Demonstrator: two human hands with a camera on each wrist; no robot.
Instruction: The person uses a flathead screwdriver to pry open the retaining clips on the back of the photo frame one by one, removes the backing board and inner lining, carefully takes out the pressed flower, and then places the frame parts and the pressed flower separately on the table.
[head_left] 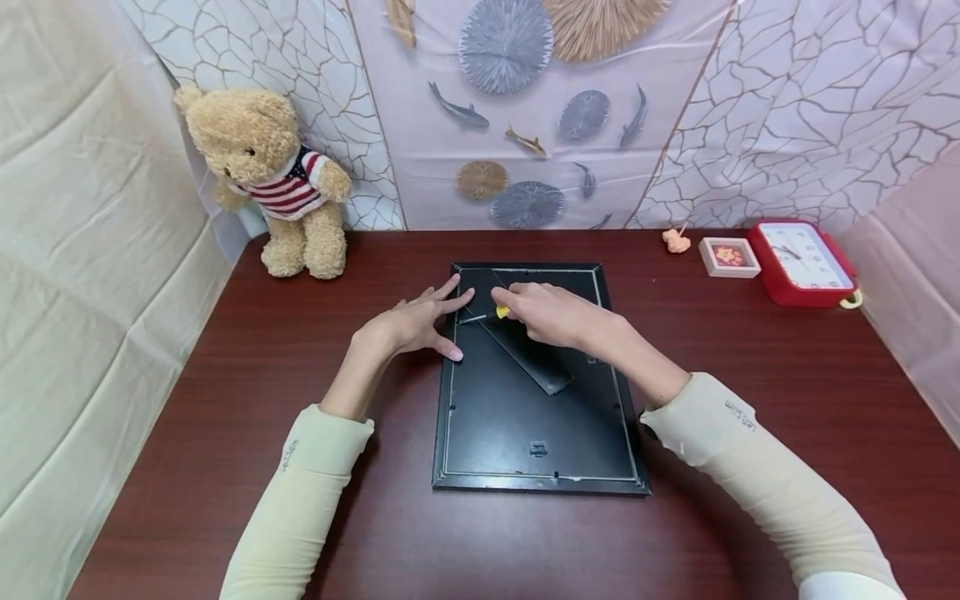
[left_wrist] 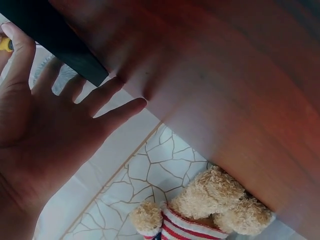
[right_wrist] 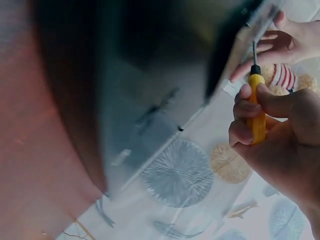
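A black picture frame (head_left: 495, 425) lies back side up on the table, its stand leg (head_left: 536, 358) slanting across the backing. My right hand (head_left: 551, 314) grips the yellow handle of a screwdriver (right_wrist: 258, 129), fingers curled round it. The metal shaft points left, its tip at the frame's left inner edge. My left hand (head_left: 412, 325) spreads its fingers over that same left edge, thumb lower down and fingertips near the upper left corner. In the left wrist view, its straight fingers (left_wrist: 107, 95) reach beside and past the dark frame edge.
A teddy bear (head_left: 281, 175) in a striped sweater sits at the table's back left. Along the back right stand a small pink figure (head_left: 677, 241), a little framed picture (head_left: 729, 257) and a red clock (head_left: 802, 262). Patterned cloth (head_left: 420, 108) hangs behind the table.
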